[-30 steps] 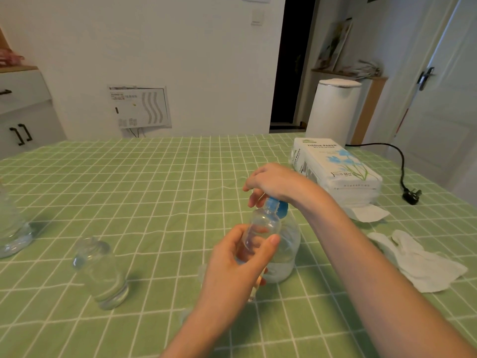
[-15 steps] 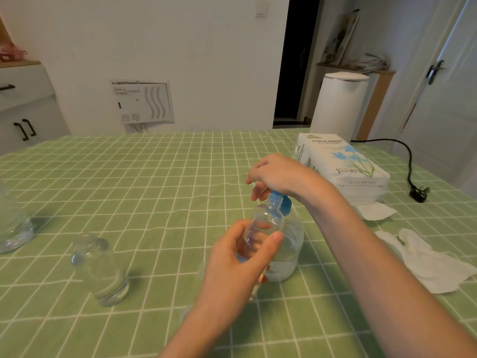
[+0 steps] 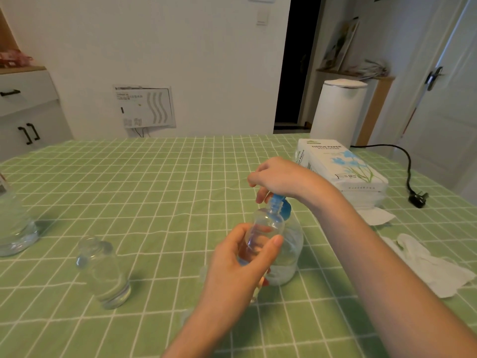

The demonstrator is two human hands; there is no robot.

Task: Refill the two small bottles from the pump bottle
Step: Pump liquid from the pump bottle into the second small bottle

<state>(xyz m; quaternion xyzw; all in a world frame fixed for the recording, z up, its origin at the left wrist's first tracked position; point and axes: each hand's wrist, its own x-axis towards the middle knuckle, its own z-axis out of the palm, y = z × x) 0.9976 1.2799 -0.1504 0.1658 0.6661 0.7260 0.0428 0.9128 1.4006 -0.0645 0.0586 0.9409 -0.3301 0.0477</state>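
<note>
My left hand (image 3: 240,264) grips a small clear bottle (image 3: 263,228) and holds its mouth up against the blue nozzle of the pump bottle (image 3: 290,251). That pump bottle is clear, stands on the green checked table, and has a little liquid at the bottom. My right hand (image 3: 280,178) rests on top of its blue pump head (image 3: 281,206), fingers curled over it. A second small clear bottle (image 3: 104,271) stands uncapped to the left, with some clear liquid in it.
A large clear bottle (image 3: 14,223) stands at the table's left edge. A white tissue pack (image 3: 340,169) lies at the back right, crumpled white tissues (image 3: 433,264) at the right, and a black plug and cable (image 3: 416,196) beyond them.
Both hands and the bottles keep the same pose. The view has tilted slightly, with no visible change in the liquid.
</note>
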